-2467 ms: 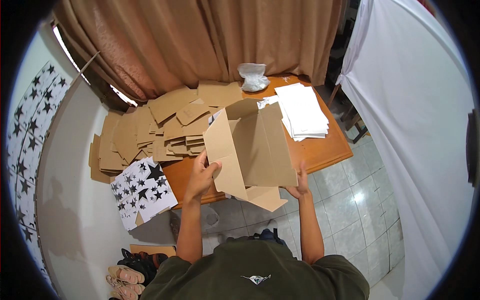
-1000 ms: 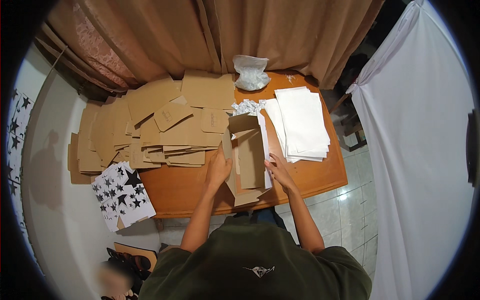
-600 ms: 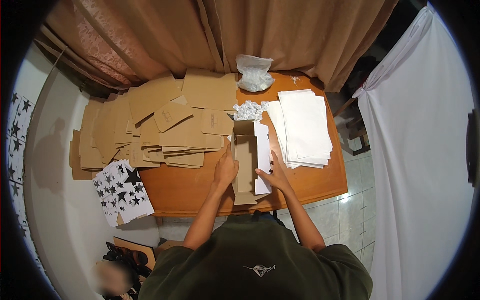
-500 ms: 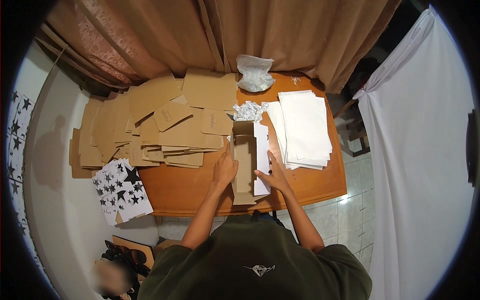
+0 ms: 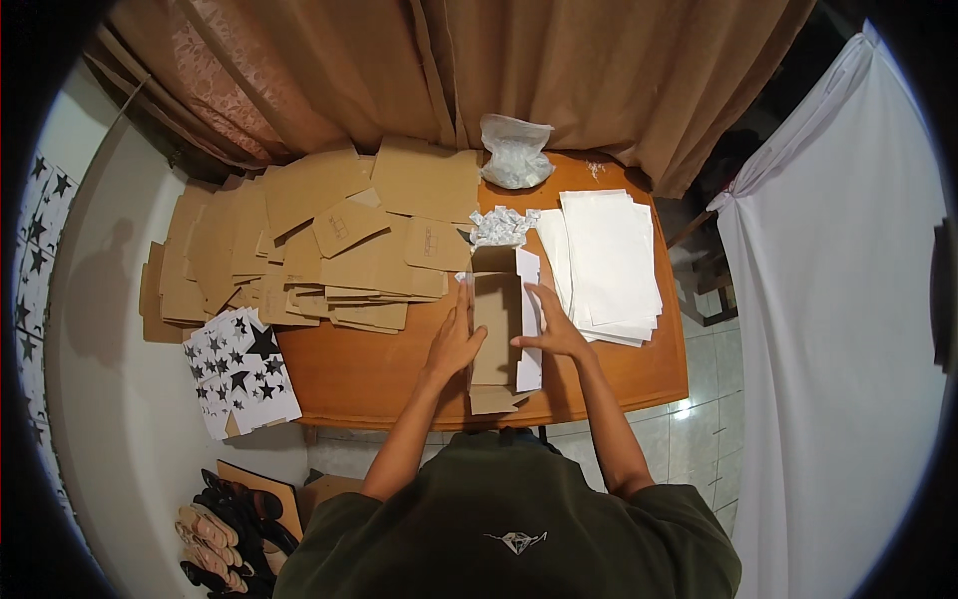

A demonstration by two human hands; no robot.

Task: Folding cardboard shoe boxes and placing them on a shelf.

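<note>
on wooden table (image 5: 399, 374): open cardboard box (image 5: 496, 329) at front centre between left hand (image 5: 454, 344) and right hand (image 5: 552, 334); flat cardboard blanks (image 5: 329, 240) left, paper stack (image 5: 609, 262) right, small packets (image 5: 502, 226) then plastic bag (image 5: 516, 152) behind.

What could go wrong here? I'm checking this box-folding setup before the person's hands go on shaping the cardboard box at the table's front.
The cardboard box, pressed between the left hand and right hand, has its bottom flap at the table edge; it might slide off. The white sheets lie right beside the right hand, so a nudge could scatter them. The loose cardboard blanks overhang the table's left side and may slip.
</note>
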